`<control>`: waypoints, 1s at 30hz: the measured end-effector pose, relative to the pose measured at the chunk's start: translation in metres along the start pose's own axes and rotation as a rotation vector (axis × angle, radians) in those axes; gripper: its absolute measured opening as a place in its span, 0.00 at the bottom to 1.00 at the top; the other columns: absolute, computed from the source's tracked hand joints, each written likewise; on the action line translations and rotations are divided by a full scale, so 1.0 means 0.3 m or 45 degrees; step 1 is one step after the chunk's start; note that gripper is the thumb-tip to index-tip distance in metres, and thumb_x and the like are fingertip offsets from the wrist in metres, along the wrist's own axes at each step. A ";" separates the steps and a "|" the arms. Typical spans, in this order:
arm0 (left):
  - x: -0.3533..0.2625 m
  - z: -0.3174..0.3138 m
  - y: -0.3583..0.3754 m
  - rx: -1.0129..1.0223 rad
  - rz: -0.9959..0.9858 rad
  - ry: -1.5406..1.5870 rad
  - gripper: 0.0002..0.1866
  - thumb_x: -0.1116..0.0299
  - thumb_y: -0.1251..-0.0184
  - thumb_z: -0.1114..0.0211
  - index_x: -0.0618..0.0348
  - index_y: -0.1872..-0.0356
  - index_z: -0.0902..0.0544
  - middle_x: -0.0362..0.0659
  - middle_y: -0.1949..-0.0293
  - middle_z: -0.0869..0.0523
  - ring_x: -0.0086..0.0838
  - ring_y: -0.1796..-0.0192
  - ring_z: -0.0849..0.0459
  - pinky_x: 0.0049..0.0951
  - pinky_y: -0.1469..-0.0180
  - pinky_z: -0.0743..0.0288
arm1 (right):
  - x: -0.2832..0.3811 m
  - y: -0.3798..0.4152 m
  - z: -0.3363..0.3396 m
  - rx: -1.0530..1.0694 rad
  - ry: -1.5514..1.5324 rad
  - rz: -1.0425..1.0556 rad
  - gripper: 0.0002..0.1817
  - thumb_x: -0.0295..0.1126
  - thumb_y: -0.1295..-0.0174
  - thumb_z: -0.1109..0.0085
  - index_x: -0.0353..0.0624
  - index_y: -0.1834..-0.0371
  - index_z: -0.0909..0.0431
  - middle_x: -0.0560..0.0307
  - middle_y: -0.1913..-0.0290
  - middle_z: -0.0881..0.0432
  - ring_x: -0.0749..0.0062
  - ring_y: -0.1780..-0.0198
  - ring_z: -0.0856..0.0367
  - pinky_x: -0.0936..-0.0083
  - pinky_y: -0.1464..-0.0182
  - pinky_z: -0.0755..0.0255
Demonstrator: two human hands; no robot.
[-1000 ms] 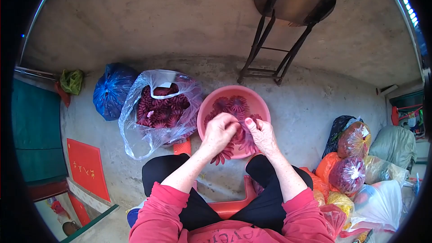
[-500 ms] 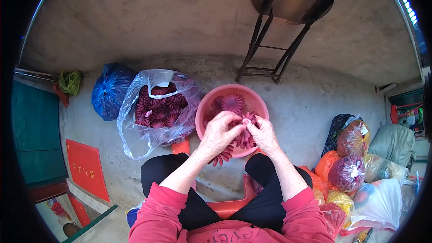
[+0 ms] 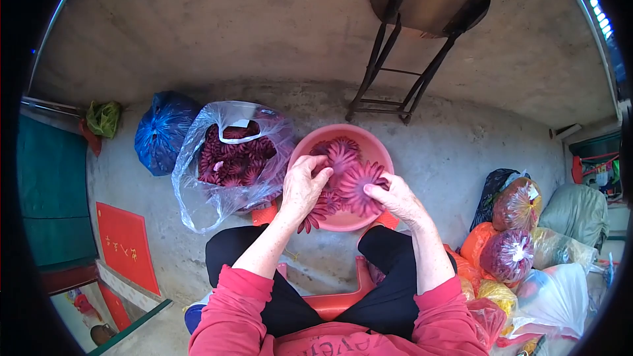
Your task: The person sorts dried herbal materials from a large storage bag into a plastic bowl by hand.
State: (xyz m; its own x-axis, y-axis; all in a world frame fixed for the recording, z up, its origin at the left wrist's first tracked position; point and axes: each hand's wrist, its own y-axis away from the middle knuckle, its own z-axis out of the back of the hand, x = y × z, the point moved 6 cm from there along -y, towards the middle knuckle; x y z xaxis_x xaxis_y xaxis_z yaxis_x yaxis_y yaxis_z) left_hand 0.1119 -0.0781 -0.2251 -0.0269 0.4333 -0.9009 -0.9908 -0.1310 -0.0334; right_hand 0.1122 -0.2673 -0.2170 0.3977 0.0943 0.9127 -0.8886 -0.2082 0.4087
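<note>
A red flower [image 3: 362, 188] is pinched by the right hand [image 3: 401, 200] near the basin's right rim [image 3: 390, 166], open floor [image 3: 438, 178] beyond; what the curled left hand [image 3: 302, 186] holds cannot be told.

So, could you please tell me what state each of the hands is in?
Left hand: partly curled; its grip cannot be told.
Right hand: closed on a red petalled piece.

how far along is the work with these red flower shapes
Partway, perhaps. The spread flower in the right hand looks opened out, so it may be nearly done. The left hand is at the pink basin, its hold unclear. More flowers lie in the basin and many in the clear bag; which are finished or left, I can't tell.
</note>
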 end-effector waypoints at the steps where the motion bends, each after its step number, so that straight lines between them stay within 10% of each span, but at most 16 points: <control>1: -0.015 0.002 -0.001 0.004 -0.004 0.003 0.09 0.75 0.46 0.38 0.64 0.63 0.20 0.41 0.63 0.21 0.22 0.70 0.27 0.19 0.67 0.32 | -0.001 0.001 -0.002 -0.006 0.001 0.002 0.19 0.44 0.39 0.46 0.41 0.81 0.27 0.68 0.82 0.30 0.84 0.79 0.37 0.84 0.76 0.41; 30: -0.133 -0.063 0.046 0.194 -0.140 0.276 0.07 0.77 0.46 0.40 0.66 0.66 0.20 0.41 0.66 0.21 0.26 0.69 0.24 0.22 0.65 0.30 | -0.042 -0.037 -0.020 -0.134 0.230 0.237 0.19 0.43 0.39 0.45 0.39 0.78 0.30 0.66 0.81 0.31 0.81 0.78 0.36 0.82 0.75 0.40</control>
State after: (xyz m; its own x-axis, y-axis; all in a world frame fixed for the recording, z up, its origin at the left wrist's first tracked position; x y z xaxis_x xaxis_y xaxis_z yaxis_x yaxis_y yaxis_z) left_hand 0.1020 -0.1139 -0.1977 0.0947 0.2347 -0.9675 -0.9951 0.0488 -0.0856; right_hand 0.1157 -0.2604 -0.2329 0.1866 0.2381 0.9532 -0.9651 -0.1370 0.2231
